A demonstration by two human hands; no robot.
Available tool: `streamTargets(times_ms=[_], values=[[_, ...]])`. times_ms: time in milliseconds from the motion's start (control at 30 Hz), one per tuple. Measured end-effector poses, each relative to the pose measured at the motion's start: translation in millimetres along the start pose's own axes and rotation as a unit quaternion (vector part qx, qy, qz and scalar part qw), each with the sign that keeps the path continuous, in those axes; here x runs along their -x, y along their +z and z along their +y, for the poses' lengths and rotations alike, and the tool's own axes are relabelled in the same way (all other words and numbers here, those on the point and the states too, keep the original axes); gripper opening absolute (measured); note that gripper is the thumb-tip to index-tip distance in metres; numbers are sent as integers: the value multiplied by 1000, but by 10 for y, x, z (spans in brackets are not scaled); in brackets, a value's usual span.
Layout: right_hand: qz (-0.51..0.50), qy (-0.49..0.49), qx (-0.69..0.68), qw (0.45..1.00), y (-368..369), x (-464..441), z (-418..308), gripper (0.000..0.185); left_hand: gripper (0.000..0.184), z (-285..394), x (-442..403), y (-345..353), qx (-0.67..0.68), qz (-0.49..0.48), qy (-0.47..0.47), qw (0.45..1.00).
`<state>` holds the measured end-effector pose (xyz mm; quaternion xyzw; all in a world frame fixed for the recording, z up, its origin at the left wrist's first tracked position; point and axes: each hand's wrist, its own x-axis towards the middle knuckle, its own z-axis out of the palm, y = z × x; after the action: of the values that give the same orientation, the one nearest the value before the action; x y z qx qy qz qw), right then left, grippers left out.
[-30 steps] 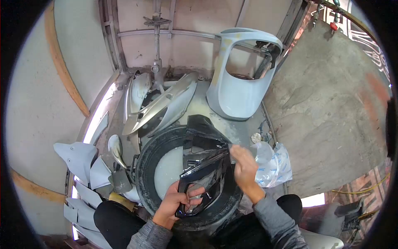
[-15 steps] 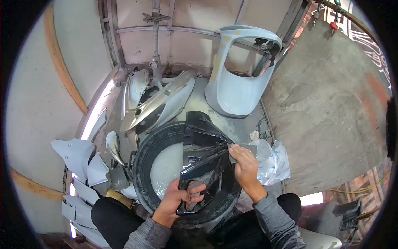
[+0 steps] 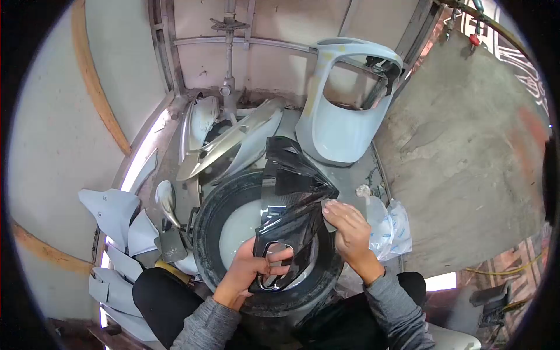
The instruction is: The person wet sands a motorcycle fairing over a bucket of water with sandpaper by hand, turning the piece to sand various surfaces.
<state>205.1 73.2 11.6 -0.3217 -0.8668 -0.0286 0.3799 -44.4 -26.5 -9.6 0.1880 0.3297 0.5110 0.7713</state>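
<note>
A glossy black plastic panel (image 3: 294,213), looking like a fairing piece, is held tilted over a black tub (image 3: 204,251) with cloudy whitish water (image 3: 236,224) in it. My left hand (image 3: 248,268) is closed on the panel's lower left end, some fingers passing through an oval opening. At the panel's right edge, my right hand (image 3: 350,230) pinches a grey piece of sandpaper (image 3: 328,220) under its fingers. The sandpaper lies against or very close to the edge; exact contact is hidden by the hand.
Behind the tub stands a large pale blue shell (image 3: 338,140). Silver panels (image 3: 245,137) lean at the back left. White panels (image 3: 114,213) and a mirror (image 3: 165,198) lie left. A clear plastic bag (image 3: 394,230) sits right, beside a grey board (image 3: 455,157).
The black panel has turned so more of its broad glossy face shows, and its top end sits higher. My right hand stays at its right edge. The whole view has shifted slightly.
</note>
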Motion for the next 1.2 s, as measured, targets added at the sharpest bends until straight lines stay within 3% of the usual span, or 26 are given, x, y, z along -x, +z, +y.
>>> streamTargets(times_ms=[67, 133, 200, 333, 367, 500, 600, 733, 800, 933, 1067, 1200], values=[[-43, -90, -75, 992, -63, 61, -527, 30, 74, 84, 23, 72, -21, 6, 12, 1000], [-55, -98, -77, 991, -100, 19, -478, 29, 74, 131, 61, 118, -28, 15, 3, 999], [0, -56, -51, 997, -57, -85, -137, 28, 75, 132, 73, 181, -61, 11, 17, 998], [-60, -77, -121, 988, -75, 65, -729, 29, 76, 82, 35, 150, -49, -1, 38, 998], [-58, -91, -80, 991, -86, 71, -674, 31, 76, 75, 28, 148, -51, 2, 38, 998], [-25, -12, -51, 998, -63, 1, -420, 25, 76, 62, 43, 194, -39, 7, 53, 998], [-46, -58, -98, 992, -72, 86, -784, 24, 76, 73, 22, 193, -60, 8, 60, 996], [-13, -5, -60, 998, -101, -17, -545, 26, 76, 76, 52, 253, -75, 28, 60, 995], [-35, -58, -82, 994, -76, 73, -791, 28, 76, 74, 33, 184, -59, 12, 66, 996], [-7, -13, -60, 998, -62, -30, -422, 31, 78, 103, 55, 287, -21, 37, 75, 996], [-19, -60, -46, 997, -131, 82, -713, 32, 78, 107, 70, 257, -36, 32, 73, 996], [2, 3, -24, 1000, -333, -82, -554, 31, 78, 125, 85, 311, -25, 25, 91, 995]])
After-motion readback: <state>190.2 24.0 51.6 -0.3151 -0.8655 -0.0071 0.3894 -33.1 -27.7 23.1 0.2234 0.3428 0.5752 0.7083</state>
